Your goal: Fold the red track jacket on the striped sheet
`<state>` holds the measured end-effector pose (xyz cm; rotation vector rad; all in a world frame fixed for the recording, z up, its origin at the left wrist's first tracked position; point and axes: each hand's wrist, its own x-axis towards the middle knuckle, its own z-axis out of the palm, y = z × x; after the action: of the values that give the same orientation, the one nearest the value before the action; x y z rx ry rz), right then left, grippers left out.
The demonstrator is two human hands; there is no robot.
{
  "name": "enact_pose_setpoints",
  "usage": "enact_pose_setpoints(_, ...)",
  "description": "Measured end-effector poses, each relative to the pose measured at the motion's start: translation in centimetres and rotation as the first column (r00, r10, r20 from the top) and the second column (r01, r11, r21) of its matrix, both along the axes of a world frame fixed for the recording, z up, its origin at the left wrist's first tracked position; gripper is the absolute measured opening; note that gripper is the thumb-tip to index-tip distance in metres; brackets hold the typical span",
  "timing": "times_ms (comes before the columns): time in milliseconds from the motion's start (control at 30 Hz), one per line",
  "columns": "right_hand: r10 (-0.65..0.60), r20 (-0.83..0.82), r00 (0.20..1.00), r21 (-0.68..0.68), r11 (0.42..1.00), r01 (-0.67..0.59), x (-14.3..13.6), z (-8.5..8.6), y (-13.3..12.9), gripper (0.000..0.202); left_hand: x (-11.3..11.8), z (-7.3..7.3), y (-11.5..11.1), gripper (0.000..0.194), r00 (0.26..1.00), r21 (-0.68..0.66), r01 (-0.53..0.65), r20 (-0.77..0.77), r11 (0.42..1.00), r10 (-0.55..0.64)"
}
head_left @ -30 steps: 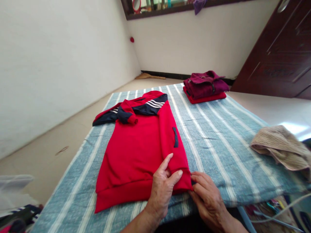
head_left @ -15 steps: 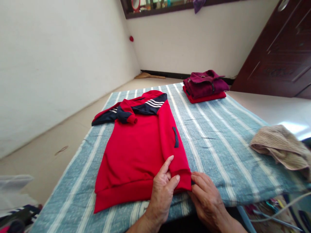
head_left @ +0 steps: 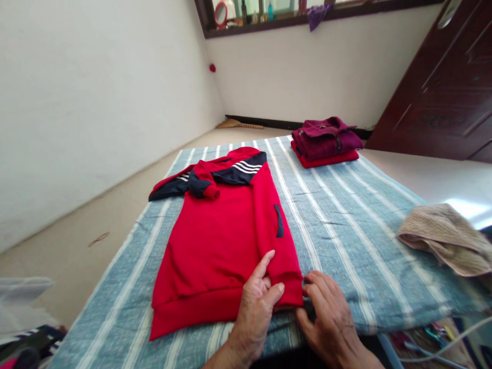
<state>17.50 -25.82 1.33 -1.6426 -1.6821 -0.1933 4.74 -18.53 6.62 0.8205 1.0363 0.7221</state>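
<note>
A red zip-neck-style sweatshirt or jacket [head_left: 215, 241] with dark navy shoulder panels and white stripes lies flat on the bed-like striped surface, one side folded inward. My left hand [head_left: 255, 307] is at its bottom hem, thumb and index finger stretched over the red cloth and the other fingers curled, holding the fold. Just right of the hem's corner is my right hand [head_left: 326, 312], its thumb and bent fingers apart with a gap between them. The cloth under my left palm is hidden.
Blue-and-white striped cloth [head_left: 338, 220] covers the surface. A folded stack of maroon and red clothes [head_left: 326, 138] sits at its far right. A tan towel [head_left: 446, 236] lies on the right edge. A broom [head_left: 238, 124] rests on the floor beyond, and a brown door [head_left: 438, 92] stands at right.
My right hand has let go of the hem corner and its fingers have spread slightly. My left hand stays on the hem. The view has tilted up a little.
</note>
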Motion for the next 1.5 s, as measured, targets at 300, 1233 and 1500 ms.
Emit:
enact_pose_setpoints(300, -0.035, 0.109, 0.993, 0.052, 0.998, 0.03, -0.6, -0.9, 0.3, 0.041, -0.3, -0.2, 0.0, 0.076, 0.999, 0.022, 0.027, -0.036, 0.999, -0.026)
enact_pose_setpoints(1233, 0.213, 0.163, 0.963, 0.164, 0.957, -0.24, -0.7, -0.9, 1.6, 0.032, -3.0, -0.3, 1.2, 0.067, 0.941, 0.102, 0.238, -0.269, 0.966, -0.204)
enact_pose_setpoints(1500, 0.254, 0.259, 0.932, 0.123, 0.948, -0.292, -0.1, -1.5, 1.7, 0.028, -2.0, 1.1, 5.8, 0.073, 0.919, 0.112, 0.136, -0.386, 0.984, -0.083)
